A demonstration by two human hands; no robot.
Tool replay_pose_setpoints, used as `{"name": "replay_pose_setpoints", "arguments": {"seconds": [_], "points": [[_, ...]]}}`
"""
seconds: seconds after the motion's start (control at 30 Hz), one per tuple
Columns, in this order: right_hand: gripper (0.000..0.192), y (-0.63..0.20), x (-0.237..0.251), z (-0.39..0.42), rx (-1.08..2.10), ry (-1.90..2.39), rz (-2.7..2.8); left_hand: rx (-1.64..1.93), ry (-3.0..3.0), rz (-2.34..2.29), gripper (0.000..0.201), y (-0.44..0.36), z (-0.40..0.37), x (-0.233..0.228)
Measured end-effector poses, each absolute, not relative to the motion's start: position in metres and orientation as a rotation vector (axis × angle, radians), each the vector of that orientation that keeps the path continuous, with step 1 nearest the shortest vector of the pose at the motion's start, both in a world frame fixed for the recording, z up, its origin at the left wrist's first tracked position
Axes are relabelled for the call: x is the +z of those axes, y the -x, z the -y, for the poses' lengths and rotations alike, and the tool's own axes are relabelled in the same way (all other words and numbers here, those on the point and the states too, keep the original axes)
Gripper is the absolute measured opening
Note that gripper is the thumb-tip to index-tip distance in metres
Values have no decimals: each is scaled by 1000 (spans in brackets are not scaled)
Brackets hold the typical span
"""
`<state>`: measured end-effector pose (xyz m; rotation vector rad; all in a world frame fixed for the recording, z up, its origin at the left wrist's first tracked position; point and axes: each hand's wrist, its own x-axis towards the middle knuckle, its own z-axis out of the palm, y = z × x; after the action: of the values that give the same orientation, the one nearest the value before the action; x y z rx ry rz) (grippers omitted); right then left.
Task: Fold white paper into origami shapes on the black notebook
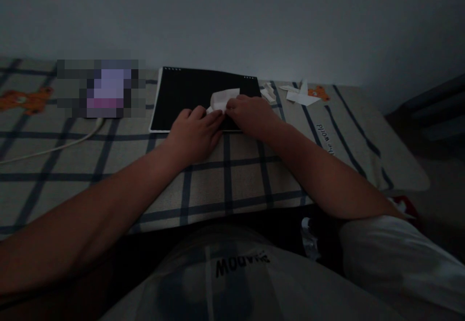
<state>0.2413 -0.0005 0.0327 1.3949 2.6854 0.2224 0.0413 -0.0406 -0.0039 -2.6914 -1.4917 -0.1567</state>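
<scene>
- Nearest the camera, a white shirt [232, 282] fills the lower view.
- Left hand [194, 134] lies knuckles-up on the checked cloth [232, 180], fingers pressed together, tips touching the white paper [223, 99].
- Right hand [250, 115] pinches the paper's near edge.
- Paper lies on a black board [181, 98] near the cloth's far edge.
- Paper scraps [300, 96] lie toward the far right corner.

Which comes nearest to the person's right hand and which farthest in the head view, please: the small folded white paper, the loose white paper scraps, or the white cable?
1. Small folded white paper: touching the right hand, on the black board.
2. Loose white paper scraps: farther right, on the checked cloth.
3. White cable: far left, beyond the left hand.
</scene>
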Motion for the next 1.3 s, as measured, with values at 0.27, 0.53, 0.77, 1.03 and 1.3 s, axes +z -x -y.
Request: {"name": "replay_pose_setpoints", "arguments": {"seconds": [0.27, 0.53, 0.77, 1.03, 1.3], "points": [[44, -247, 33, -1, 238, -1375, -2726, -160, 2741, 1529, 72, -34, 35, -5], [45, -249, 21, -12, 157, -1445, -2734, -40, 2791, 1556, 76, -33, 34, 0], [49, -248, 18, -18, 147, -1397, -2729, 44, 2780, 1583, 76, -36, 36, 6], [57, -240, 15, -17, 175, -1445, -2678, 60, 2781, 1583, 76, -36, 36, 6], [53, -249, 24, -13, 169, -1426, -2677, -67, 2753, 1569, 81, -37, 37, 0]]}}
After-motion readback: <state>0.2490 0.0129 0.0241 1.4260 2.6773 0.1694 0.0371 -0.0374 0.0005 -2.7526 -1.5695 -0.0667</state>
